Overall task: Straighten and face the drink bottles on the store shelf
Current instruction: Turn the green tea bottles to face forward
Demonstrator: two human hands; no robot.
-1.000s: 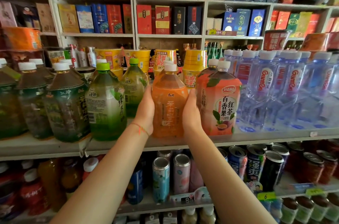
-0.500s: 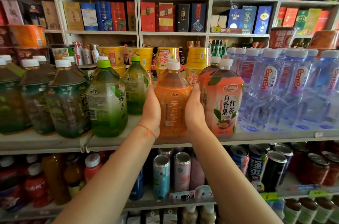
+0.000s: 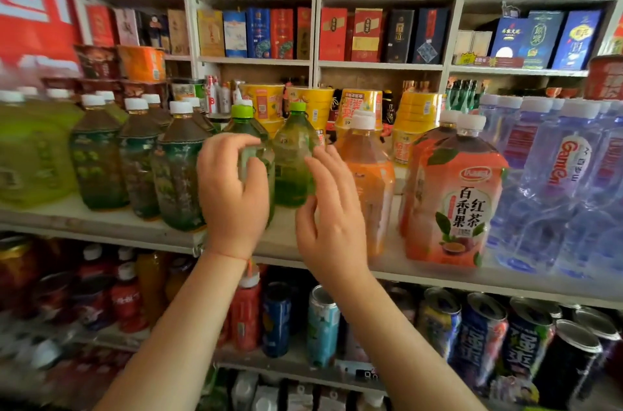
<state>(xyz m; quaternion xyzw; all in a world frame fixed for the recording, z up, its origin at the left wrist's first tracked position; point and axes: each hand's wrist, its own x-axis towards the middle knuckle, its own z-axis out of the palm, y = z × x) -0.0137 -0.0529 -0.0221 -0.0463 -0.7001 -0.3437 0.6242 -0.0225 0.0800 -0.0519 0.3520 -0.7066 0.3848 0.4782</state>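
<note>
A green-capped tea bottle (image 3: 247, 129) stands at the front of the shelf (image 3: 438, 277), and my left hand (image 3: 232, 190) curls around its body, covering most of it. A second green tea bottle (image 3: 291, 161) stands just behind and to the right. My right hand (image 3: 332, 211) is open with fingers spread, its fingertips by that second bottle's right side; whether they touch I cannot tell. The orange tea bottle (image 3: 369, 174) stands free to the right of my right hand, beside a passion-fruit tea bottle (image 3: 460, 205) whose label faces front.
Dark tea bottles (image 3: 175, 174) crowd the shelf to the left and clear water bottles (image 3: 566, 174) to the right. Yellow noodle cups (image 3: 360, 107) stand behind the drinks. The lower shelf holds cans (image 3: 482, 336) and red bottles (image 3: 246, 309). Boxed goods fill the wall shelves.
Both hands have let go of the orange tea bottle and moved left to the green tea bottles. The view has swung left with them.
</note>
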